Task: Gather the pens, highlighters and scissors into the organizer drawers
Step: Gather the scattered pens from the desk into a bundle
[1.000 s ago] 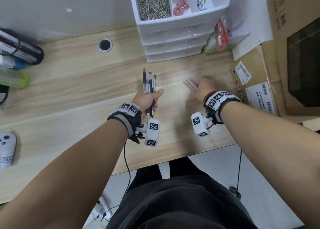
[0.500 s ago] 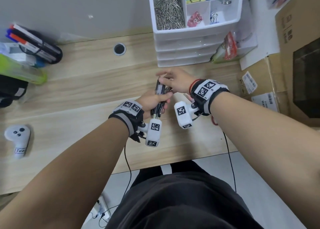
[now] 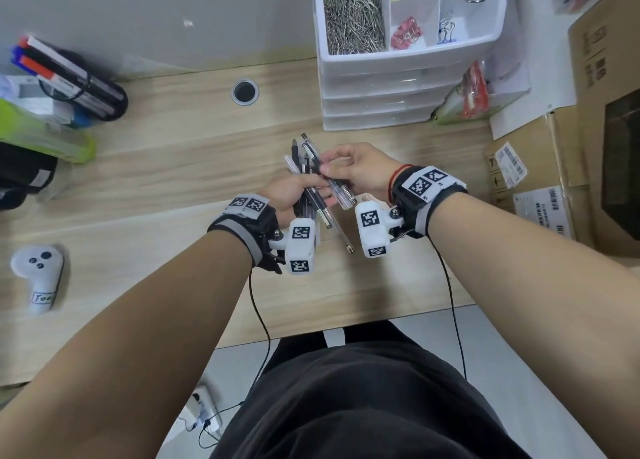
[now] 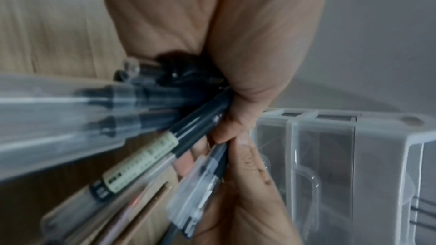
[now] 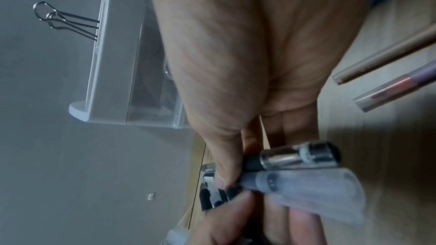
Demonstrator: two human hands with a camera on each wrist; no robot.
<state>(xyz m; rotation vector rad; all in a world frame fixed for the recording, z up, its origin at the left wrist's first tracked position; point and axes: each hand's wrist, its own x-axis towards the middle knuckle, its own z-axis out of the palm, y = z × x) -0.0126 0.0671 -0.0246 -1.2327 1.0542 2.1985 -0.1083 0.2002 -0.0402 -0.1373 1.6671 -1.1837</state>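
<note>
Above the middle of the wooden desk (image 3: 173, 188), my left hand (image 3: 311, 189) grips a fanned bundle of black and clear pens (image 3: 304, 153). In the left wrist view its fingers (image 4: 235, 118) curl round the pens (image 4: 141, 148). My right hand (image 3: 325, 168) pinches the pens on the bundle's right side between thumb and fingers; the right wrist view shows clear barrels (image 5: 295, 157) under the thumb. The white organizer (image 3: 398, 77) stands just beyond the hands with its drawers shut. Its top tray holds paper clips and binder clips. No scissors or highlighters show.
A black holder of markers (image 3: 72, 77) and a green case (image 3: 45, 136) sit at the far left. A white controller (image 3: 38, 275) lies at the near left. Cardboard boxes (image 3: 554, 181) fill the right side. A cable hole (image 3: 245, 92) lies left of the organizer.
My right hand left the desk's right side and came over to the left hand. It now pinches pens against the bundle, which has more pens and is fanned out.
</note>
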